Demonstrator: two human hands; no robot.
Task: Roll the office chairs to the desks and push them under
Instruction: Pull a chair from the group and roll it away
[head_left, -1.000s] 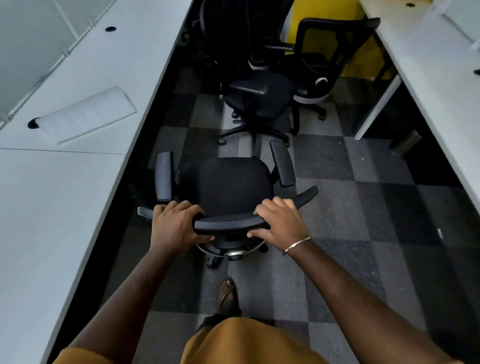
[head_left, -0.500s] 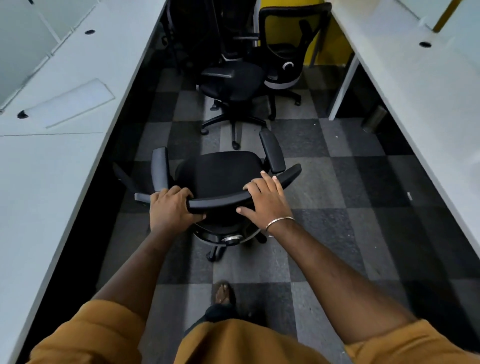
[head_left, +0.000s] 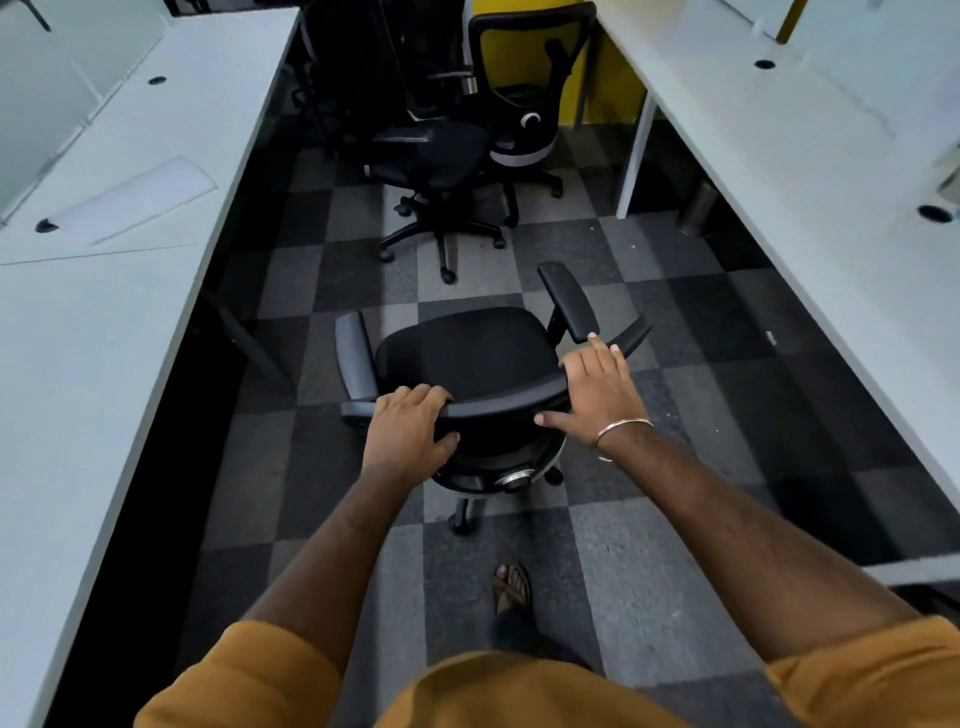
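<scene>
A black office chair (head_left: 467, 353) stands in the aisle right in front of me, its seat facing away. My left hand (head_left: 408, 434) grips the left part of the backrest's top rim, fingers curled over it. My right hand (head_left: 597, 387) lies flat on the right part of the rim with straight fingers, thumb below the edge. A long white desk (head_left: 93, 322) runs along the left, and another white desk (head_left: 810, 171) runs along the right.
Two more black chairs (head_left: 441, 156) stand together further down the aisle, one with a mesh back (head_left: 535, 57) against a yellow wall. A white desk leg (head_left: 631, 161) and a metal bin (head_left: 698, 208) are at the right. My sandalled foot (head_left: 511, 587) is on the checkered carpet.
The chair has turned slightly, its right armrest swinging away. My right hand has loosened from a grip into a flat press further right on the rim. My view has shifted back.
</scene>
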